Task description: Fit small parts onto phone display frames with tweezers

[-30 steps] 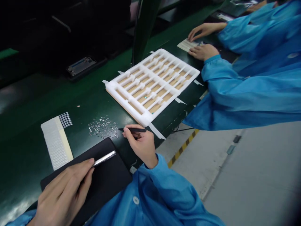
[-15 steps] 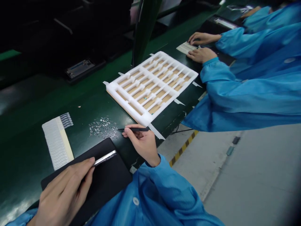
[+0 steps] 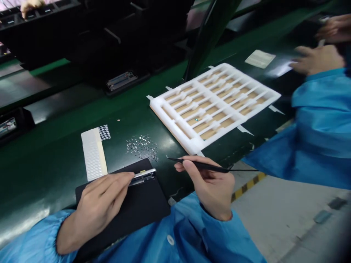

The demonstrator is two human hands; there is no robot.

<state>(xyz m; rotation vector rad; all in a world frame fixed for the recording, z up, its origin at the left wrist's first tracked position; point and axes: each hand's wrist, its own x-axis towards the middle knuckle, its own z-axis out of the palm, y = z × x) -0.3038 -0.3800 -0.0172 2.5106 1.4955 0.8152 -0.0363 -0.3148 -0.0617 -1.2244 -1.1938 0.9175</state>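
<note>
Metal frame [image 3: 143, 176] stays steady, pressed to the black pad [image 3: 146, 208] by your left hand [image 3: 102, 201]; your right hand [image 3: 211, 188] holds tweezers [image 3: 203, 166] pen-style for fine control.

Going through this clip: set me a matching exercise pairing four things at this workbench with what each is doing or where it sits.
Things:
1. right hand
2. left hand
3. white foam tray
4. small metal parts

States:
A. scattered on the green belt
B. holding black tweezers
C. holding a metal-edged device on a black pad
D. edged with white tape strips

Pairs: 1-B, 2-C, 3-D, 4-A
</note>
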